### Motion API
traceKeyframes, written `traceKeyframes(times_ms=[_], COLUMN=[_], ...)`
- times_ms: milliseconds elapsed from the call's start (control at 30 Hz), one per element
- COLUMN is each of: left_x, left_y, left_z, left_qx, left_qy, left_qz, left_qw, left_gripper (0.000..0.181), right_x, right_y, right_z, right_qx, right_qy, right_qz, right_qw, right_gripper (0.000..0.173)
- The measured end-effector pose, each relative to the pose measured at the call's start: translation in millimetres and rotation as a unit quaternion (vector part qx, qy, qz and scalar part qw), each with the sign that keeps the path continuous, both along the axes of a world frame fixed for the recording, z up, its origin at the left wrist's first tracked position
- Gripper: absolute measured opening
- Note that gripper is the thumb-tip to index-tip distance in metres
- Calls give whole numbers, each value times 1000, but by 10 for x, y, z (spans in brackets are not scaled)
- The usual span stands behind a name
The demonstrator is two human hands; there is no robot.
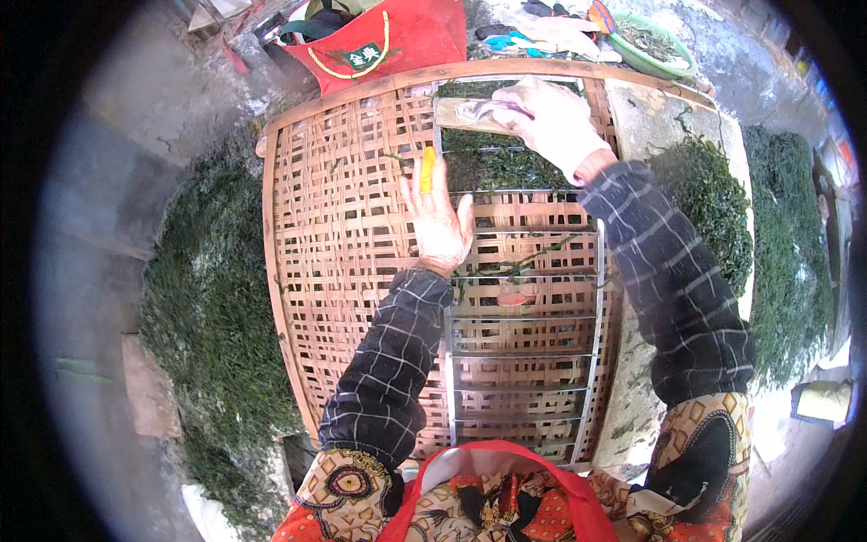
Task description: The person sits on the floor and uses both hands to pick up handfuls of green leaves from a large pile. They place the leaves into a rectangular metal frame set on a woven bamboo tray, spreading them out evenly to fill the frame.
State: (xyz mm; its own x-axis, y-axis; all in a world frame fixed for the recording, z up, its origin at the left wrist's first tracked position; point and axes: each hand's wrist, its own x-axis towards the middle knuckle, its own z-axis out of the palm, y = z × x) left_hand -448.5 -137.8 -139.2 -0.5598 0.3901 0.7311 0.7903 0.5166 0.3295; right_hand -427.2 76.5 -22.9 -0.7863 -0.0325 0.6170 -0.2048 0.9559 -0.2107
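Observation:
A woven bamboo tray (352, 223) with a wooden rim lies before me. On it rests a ladder-like metal frame (449, 366) with several crossbars. Dark green shredded leaves (501, 169) fill its far sections; the nearer ones hold only loose strands. My right hand (552, 118), in what looks like a pale glove, grips the handle of a flat wooden board (460, 114) over the far sections. Fingers apart, my left hand (439, 227) reaches over the tray beside the frame's left rail, holding nothing. A yellow covering (427, 169) wraps one of its fingers.
Green leaf heaps lie left (217, 305) and right (789, 251); a smaller pile (704, 210) sits on a pale board (637, 115) at the tray's right. Beyond the tray stand a red bag (433, 34), several gloves (548, 30) and a green basket (677, 64).

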Motion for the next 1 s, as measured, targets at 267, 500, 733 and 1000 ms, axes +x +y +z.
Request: traceKeyframes(times_ms=[267, 500, 733, 1000], left_x=[-131, -58, 152, 450], left_y=[85, 38, -1862, -5087], left_z=[-313, -139, -424, -764], left_qx=[-117, -134, 201, -187], left_qy=[-35, -67, -89, -250], left_qz=[-22, -18, 133, 466], left_qw=[992, 989, 967, 828], left_gripper=[61, 63, 53, 86], right_x=[294, 157, 774, 1100], right_y=[-389, -339, -1450, -3306], right_z=[-221, -650, -483, -1166], right_qx=[67, 77, -211, 86], right_qy=[-226, -97, -91, -359], right_qz=[-4, -12, 16, -129], right_qw=[972, 992, 973, 920], right_gripper=[25, 32, 52, 61])
